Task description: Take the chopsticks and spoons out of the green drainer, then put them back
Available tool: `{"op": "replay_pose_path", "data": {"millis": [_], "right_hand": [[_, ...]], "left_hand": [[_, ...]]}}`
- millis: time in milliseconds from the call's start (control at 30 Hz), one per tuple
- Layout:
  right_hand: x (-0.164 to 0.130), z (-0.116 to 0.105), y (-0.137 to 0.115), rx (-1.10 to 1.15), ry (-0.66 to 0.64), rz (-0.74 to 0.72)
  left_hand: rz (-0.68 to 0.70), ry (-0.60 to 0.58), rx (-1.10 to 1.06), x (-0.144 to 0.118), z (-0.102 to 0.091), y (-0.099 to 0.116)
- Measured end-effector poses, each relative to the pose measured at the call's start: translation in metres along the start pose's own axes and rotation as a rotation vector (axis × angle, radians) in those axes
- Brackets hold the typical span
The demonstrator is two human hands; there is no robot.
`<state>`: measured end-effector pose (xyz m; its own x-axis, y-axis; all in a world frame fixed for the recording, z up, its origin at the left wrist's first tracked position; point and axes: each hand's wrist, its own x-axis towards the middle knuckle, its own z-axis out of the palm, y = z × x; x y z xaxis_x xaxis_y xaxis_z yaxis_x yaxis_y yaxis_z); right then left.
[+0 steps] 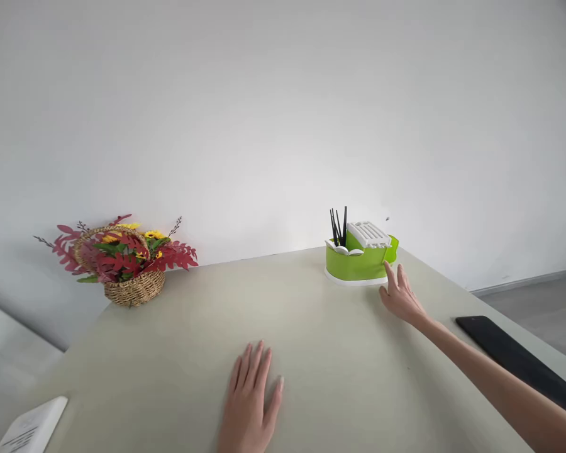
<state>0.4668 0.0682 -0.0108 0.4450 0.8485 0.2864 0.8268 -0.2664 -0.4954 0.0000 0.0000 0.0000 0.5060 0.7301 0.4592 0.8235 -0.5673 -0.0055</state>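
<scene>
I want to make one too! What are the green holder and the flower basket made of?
The green holder by the right hand looks like smooth, slightly glossy plastic, with a white base and a white ribbed rack on top. The flower basket looks like woven straw or wicker, tan and matt, with visible braided rows.

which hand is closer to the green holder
Right. The right hand reaches up to the green holder, fingertips at its near side. The left hand lies flat on the table, well short of it.

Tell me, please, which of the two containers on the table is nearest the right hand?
The green holder with black sticks, beside the right hand; the wicker flower basket stands far left.
</scene>
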Motion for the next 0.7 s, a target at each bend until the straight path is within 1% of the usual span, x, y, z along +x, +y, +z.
{"op": "replay_pose_path", "data": {"millis": [167,333,500,700], "right_hand": [[-0.003,0.003,0.003,0.0,-0.004,-0.071],[-0.008,0.005,-0.003,-0.013,0.014,-0.14],[-0.018,0.007,-0.018,-0.023,0.032,-0.214],[-0.033,0.015,-0.046,-0.024,0.034,-0.264]], "left_hand": [[-0.001,0.005,0.004,0.0,0.001,0.002],[0.002,0.009,0.007,0.002,0.002,0.002],[-0.001,0.001,-0.001,0.003,0.0,0.003],[0.004,0.008,0.014,0.002,0.002,0.001]]}}
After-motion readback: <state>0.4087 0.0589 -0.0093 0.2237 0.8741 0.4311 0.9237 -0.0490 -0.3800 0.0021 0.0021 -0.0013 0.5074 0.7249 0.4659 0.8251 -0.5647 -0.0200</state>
